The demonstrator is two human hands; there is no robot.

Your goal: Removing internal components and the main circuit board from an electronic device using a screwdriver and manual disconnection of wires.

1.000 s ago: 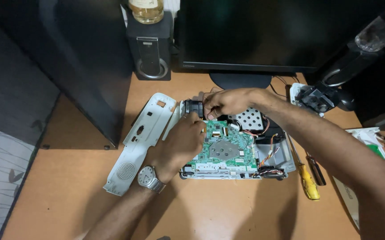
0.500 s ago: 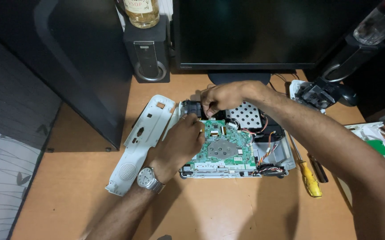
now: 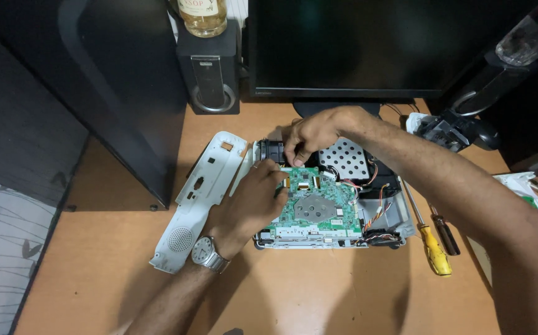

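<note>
While my left hand (image 3: pixel 253 201) lies palm-down, fingers curled on the green circuit board (image 3: pixel 315 208), my right hand (image 3: pixel 315 133) pinches the small black fan (image 3: pixel 272 151) at the board's far-left corner. Both hands have barely shifted since earlier. Lying mid-counter (image 3: pixel 306 291), the opened device runs lengthwise left to right.

Count, head view: two hands (image 3: pixel 253 198) (image 3: pixel 312 133) on one opened device. One green circuit board (image 3: pixel 318 208). One white cover panel (image 3: pixel 197 201). Two screwdrivers (image 3: pixel 430 239) (image 3: pixel 446 232), one yellow-handled, one dark-handled. One monitor (image 3: pixel 349 46). One speaker (image 3: pixel 210 77). One bottle (image 3: pixel 202 15). One wristwatch (image 3: pixel 205 252).
</note>
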